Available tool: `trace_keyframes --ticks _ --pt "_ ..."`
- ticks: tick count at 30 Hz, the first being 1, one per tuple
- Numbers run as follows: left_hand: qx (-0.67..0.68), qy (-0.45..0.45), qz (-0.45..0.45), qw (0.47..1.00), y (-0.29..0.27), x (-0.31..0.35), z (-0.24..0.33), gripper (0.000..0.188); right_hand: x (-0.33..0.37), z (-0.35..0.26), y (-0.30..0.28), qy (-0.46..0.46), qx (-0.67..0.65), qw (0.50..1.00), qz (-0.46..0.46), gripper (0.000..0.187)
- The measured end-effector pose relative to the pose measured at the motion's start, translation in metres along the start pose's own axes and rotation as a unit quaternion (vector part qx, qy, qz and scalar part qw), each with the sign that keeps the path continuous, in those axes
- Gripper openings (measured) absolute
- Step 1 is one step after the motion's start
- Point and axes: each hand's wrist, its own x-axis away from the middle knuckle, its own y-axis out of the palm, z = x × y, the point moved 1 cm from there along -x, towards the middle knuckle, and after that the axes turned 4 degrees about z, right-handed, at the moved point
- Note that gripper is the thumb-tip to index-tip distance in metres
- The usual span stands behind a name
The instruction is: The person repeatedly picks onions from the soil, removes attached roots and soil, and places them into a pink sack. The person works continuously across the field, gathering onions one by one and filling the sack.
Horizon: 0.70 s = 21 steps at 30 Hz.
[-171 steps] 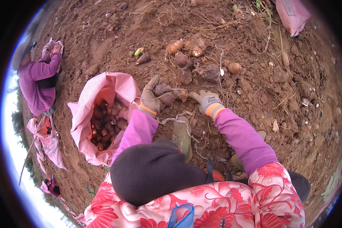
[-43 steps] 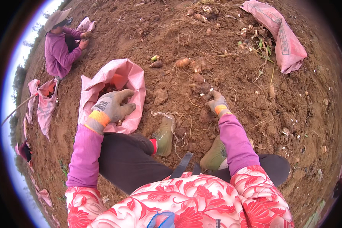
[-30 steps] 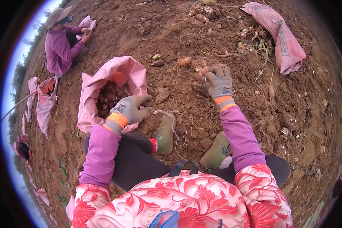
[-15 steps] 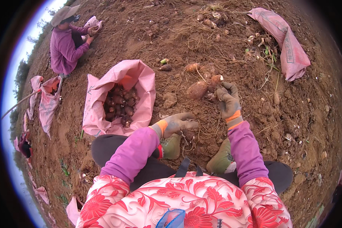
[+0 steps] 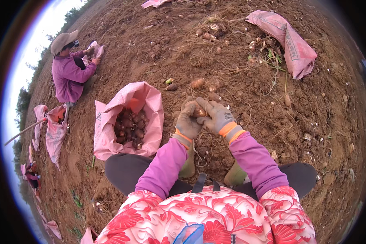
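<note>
Both your gloved hands, left hand [image 5: 188, 122] and right hand [image 5: 218, 117], are together, clamped on one brown tuber [image 5: 199, 112] above the soil. Left of them, your open pink sack [image 5: 149, 106] holds many dark tubers [image 5: 129, 128].

A: What are the gloves made of?

B: Knitted cloth, matt and dirt-stained, on both the left hand [image 5: 188, 122] and the right hand [image 5: 217, 116], with ribbed orange cuffs. The tuber [image 5: 199, 112] between them looks rough and earthy, dull brown.

A: And the pink sack [image 5: 148, 101]?

B: Woven plastic, faintly shiny, creased. The tubers inside [image 5: 129, 127] have a darker, matt skin.

A: The ground?

B: Soil [image 5: 321, 122], crumbly and rough, strewn with dry fibrous roots.
</note>
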Motion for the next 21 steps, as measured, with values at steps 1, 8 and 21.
trace_keyframes --ticks 1,8,21 --pt "-0.01 0.021 0.004 1.0 -0.001 -0.001 0.0 0.031 -0.003 0.005 0.008 -0.004 -0.012 1.0 -0.013 0.079" --pt "-0.001 0.006 0.027 1.0 -0.016 -0.003 -0.003 0.029 -0.001 0.092 0.04 0.333 -0.452 0.822 0.097 0.041" --pt "-0.15 0.316 0.432 0.831 -0.117 0.027 0.241 0.032 0.03 0.179 0.105 0.404 -0.372 0.836 0.009 0.05"
